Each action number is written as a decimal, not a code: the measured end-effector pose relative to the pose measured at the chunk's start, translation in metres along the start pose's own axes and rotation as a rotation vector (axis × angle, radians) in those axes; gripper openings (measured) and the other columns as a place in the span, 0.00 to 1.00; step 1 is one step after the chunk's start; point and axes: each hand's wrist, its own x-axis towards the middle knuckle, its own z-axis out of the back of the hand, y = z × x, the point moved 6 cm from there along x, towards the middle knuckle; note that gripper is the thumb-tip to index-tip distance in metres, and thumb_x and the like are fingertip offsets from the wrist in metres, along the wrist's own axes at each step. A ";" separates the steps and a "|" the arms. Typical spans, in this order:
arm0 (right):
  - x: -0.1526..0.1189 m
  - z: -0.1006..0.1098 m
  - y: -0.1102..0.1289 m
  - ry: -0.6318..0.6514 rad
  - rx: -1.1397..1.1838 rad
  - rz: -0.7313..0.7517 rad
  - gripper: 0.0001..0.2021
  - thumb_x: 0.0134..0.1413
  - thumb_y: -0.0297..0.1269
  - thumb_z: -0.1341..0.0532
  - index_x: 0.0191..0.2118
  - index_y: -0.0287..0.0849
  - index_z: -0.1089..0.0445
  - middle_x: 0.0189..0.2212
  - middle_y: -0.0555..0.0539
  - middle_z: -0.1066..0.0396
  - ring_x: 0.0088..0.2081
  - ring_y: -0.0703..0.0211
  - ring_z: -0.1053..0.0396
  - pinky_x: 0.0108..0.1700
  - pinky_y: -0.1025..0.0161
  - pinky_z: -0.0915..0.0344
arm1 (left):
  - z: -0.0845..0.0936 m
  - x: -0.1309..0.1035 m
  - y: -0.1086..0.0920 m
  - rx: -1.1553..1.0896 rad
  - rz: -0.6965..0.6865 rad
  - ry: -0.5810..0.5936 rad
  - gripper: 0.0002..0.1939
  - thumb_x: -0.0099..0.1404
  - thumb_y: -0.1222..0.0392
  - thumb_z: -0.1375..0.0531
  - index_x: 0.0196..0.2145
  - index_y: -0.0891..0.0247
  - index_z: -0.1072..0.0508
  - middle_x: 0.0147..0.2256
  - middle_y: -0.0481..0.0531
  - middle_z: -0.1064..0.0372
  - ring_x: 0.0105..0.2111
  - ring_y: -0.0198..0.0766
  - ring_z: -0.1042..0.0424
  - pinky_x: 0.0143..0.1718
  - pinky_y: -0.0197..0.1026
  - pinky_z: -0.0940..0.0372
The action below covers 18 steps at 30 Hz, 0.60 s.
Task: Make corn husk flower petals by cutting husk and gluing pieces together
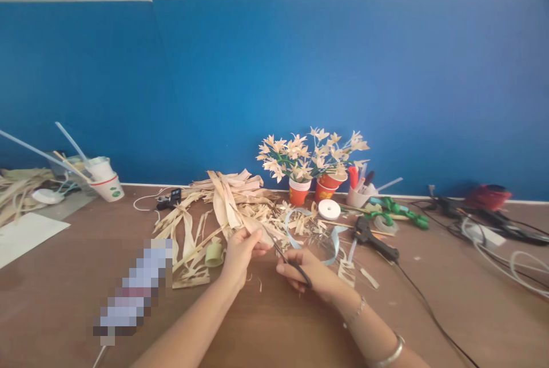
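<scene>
Between the thumb and fingers of my left hand (241, 251) is a long pale dried corn husk (227, 208), which stretches back over the husk pile. My right hand (306, 271) grips a pair of scissors (295, 268) by dark handles, and the blades point up and left at the husk's near end. Whether the blades are apart is too small to tell. A heap of dried husks (186, 225) lies behind and left of my hands. Small husk scraps (300, 222) are scattered just beyond the scissors. A roll of pale green tape (213, 255) sits beside my left hand.
Husk flowers (295, 154) stand in paper cups (299, 192) at the back. A glue gun (375, 240) with a trailing cord lies to the right, near a white ribbon spool (329, 210). Cables (506, 254) crowd the far right. A cup with sticks (107, 185) leans at left.
</scene>
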 end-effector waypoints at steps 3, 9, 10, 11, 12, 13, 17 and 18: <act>0.000 0.000 0.000 -0.003 -0.002 0.007 0.18 0.46 0.51 0.37 0.26 0.39 0.36 0.11 0.58 0.43 0.13 0.72 0.50 0.16 0.73 0.52 | 0.000 0.000 0.000 0.002 -0.003 -0.001 0.11 0.50 0.58 0.34 0.26 0.68 0.30 0.22 0.47 0.30 0.23 0.34 0.26 0.21 0.30 0.34; 0.000 0.001 0.000 0.003 -0.015 0.016 0.18 0.46 0.51 0.37 0.25 0.39 0.36 0.10 0.58 0.44 0.13 0.72 0.50 0.16 0.72 0.52 | 0.002 0.002 0.001 -0.013 0.019 -0.014 0.12 0.49 0.57 0.33 0.24 0.67 0.31 0.21 0.46 0.31 0.23 0.34 0.26 0.20 0.28 0.34; 0.000 0.001 0.000 0.001 -0.017 0.017 0.18 0.46 0.51 0.37 0.25 0.39 0.36 0.11 0.58 0.43 0.13 0.72 0.50 0.16 0.72 0.52 | 0.002 0.002 0.001 -0.010 0.022 -0.012 0.12 0.49 0.57 0.33 0.24 0.67 0.31 0.20 0.46 0.31 0.23 0.34 0.26 0.20 0.28 0.34; 0.000 0.002 0.000 0.001 -0.021 0.017 0.18 0.46 0.51 0.37 0.26 0.39 0.36 0.11 0.58 0.43 0.13 0.72 0.50 0.16 0.72 0.52 | 0.002 0.003 0.001 -0.007 0.024 -0.012 0.13 0.49 0.56 0.33 0.24 0.67 0.31 0.20 0.47 0.31 0.23 0.34 0.26 0.21 0.29 0.33; 0.000 0.002 0.000 -0.001 -0.026 0.017 0.18 0.46 0.51 0.37 0.26 0.39 0.36 0.11 0.58 0.43 0.13 0.72 0.50 0.17 0.72 0.52 | 0.002 0.003 0.002 -0.005 0.024 -0.012 0.13 0.49 0.56 0.33 0.23 0.67 0.30 0.20 0.47 0.31 0.23 0.35 0.25 0.21 0.29 0.33; 0.000 0.002 0.000 -0.002 -0.032 0.016 0.18 0.46 0.51 0.37 0.26 0.39 0.36 0.11 0.58 0.43 0.13 0.72 0.50 0.17 0.72 0.52 | 0.002 0.003 0.002 -0.002 0.025 -0.013 0.13 0.49 0.55 0.33 0.23 0.68 0.30 0.20 0.47 0.31 0.23 0.35 0.25 0.21 0.29 0.33; -0.001 0.003 0.000 -0.006 -0.045 0.003 0.18 0.45 0.52 0.37 0.26 0.39 0.35 0.11 0.58 0.43 0.13 0.72 0.50 0.16 0.72 0.53 | 0.004 0.003 0.002 -0.006 0.035 -0.033 0.13 0.49 0.56 0.33 0.23 0.68 0.30 0.20 0.49 0.30 0.23 0.36 0.25 0.21 0.30 0.32; -0.001 0.003 0.000 -0.008 -0.047 -0.002 0.19 0.45 0.52 0.37 0.25 0.39 0.35 0.11 0.58 0.43 0.13 0.72 0.50 0.16 0.72 0.53 | 0.004 0.003 0.003 -0.006 0.041 -0.036 0.13 0.49 0.56 0.32 0.24 0.68 0.29 0.20 0.49 0.29 0.23 0.36 0.25 0.21 0.30 0.32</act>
